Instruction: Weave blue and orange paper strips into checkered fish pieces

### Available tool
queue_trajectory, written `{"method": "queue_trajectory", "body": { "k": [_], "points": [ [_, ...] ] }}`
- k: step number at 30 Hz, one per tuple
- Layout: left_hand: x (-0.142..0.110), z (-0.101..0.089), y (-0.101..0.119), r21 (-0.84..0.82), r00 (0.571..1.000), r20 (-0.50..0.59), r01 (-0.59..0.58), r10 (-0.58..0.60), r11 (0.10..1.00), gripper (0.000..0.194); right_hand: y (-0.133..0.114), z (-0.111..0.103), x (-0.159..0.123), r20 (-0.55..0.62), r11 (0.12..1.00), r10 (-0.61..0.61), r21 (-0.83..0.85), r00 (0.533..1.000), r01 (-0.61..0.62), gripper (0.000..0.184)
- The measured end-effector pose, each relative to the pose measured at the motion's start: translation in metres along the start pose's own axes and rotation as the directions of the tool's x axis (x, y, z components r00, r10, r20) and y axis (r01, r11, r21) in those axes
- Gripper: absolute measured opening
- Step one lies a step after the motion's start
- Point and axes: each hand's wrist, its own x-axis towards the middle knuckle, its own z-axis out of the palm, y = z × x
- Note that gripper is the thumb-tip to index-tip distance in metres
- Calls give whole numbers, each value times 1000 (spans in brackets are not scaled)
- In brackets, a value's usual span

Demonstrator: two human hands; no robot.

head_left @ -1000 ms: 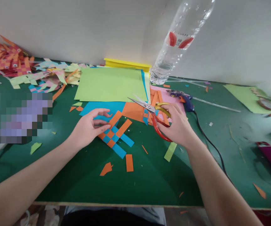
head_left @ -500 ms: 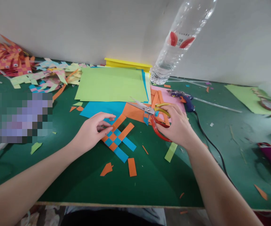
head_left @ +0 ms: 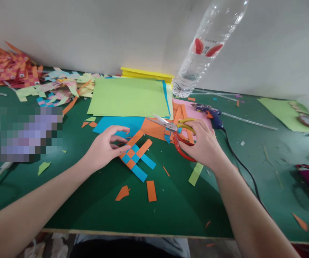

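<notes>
A left hand [head_left: 100, 148], its grip loosely open, is nearest the woven paper [head_left: 131, 154], whose blue strips slant rightward and nearer; the right hand [head_left: 205, 145] grips scissors [head_left: 172, 127].

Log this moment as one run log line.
Left hand: open, thumb at woven orange-and-blue paper | Right hand: grips scissors, blades parted | Rest: green sheet, bottle, glue gun

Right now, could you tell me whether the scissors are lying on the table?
No, the right hand holds the scissors by their yellow and red handles.
</notes>
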Motion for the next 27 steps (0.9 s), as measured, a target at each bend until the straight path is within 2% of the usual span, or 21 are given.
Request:
{"method": "queue_trajectory", "body": {
  "k": [4,7,10,12,16,19,21,23,25,26,27],
  "points": [
    [2,0,-4,-79,999,22,-40,42,996,47,1,0,0,-7,1000,0,-21,1000,0,41],
    [4,0,-8,-50,993,-3,-120,120,992,39,1,0,0,-8,1000,2,-28,1000,-2,41],
    [5,-2,-9,110,969,-48,-238,244,965,29,1,0,-1,-6,999,6,-33,1000,-6,42],
    [5,-6,-8,272,940,-77,-302,333,914,27,1,0,-1,-11,999,4,-42,1000,-5,41],
    [8,-25,-4,581,860,-179,-299,478,757,24,1,0,0,-15,998,12,-56,1000,-13,41],
    [12,-50,0,727,793,-273,-201,545,657,27,0,-1,0,-14,997,21,-68,1000,-22,43],
    [13,-71,4,775,766,-367,-63,528,629,33,1,-2,0,-15,997,17,-75,1000,-19,44],
    [10,-95,4,755,771,-488,138,409,641,38,1,-3,0,-16,997,11,-79,1000,-12,42],
    [5,-120,-2,655,714,-657,382,242,652,44,1,-4,0,-18,997,2,-82,1000,-4,41],
    [1,-134,-7,599,679,-717,489,154,634,49,1,-5,0,-22,997,-2,-83,1000,0,40],
    [-3,-147,-15,563,664,-744,565,73,603,55,1,-5,0,-25,997,-6,-82,1000,4,39]
  ]
}}
